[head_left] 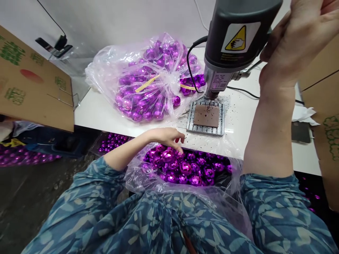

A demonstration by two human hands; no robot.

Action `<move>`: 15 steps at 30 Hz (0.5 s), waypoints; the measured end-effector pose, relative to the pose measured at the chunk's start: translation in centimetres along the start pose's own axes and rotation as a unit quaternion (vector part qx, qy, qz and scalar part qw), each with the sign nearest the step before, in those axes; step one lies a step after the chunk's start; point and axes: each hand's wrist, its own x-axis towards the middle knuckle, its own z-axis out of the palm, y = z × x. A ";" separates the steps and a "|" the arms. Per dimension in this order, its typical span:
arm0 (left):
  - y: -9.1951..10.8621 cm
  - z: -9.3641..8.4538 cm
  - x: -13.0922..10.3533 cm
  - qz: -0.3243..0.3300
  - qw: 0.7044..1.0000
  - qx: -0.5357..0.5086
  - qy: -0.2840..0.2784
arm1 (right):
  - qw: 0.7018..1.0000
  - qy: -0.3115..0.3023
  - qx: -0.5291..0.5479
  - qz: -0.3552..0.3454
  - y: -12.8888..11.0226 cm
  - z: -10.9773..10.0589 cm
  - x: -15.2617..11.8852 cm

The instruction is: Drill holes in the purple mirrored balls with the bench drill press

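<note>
Purple faceted balls (185, 168) fill an open clear plastic bag (148, 181) at my lap, against the table edge. Just above them is my left hand (169, 137), its fingers curled loosely apart, with nothing seen in it. My right hand (299, 42) is raised beside the dark drill press (238, 35) at the upper right; its fingers are partly hidden behind the machine and what they hold is not visible. Under the drill head, a brown square block (206, 115) with a small hole lies on the metal base plate (219, 131), with dark shavings scattered around.
A tied clear bag of purple balls (148, 88) sits on the white table (91, 114). Cardboard stands left (37, 81) and right (321, 116). A phone (301, 132) lies at the table's right. More purple balls (112, 142) are below the table at left.
</note>
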 end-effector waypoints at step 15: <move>-5.3 -5.2 10.1 -0.214 0.861 0.059 0.457 | 0.999 0.037 0.026 -0.016 -0.4 0.2 -0.5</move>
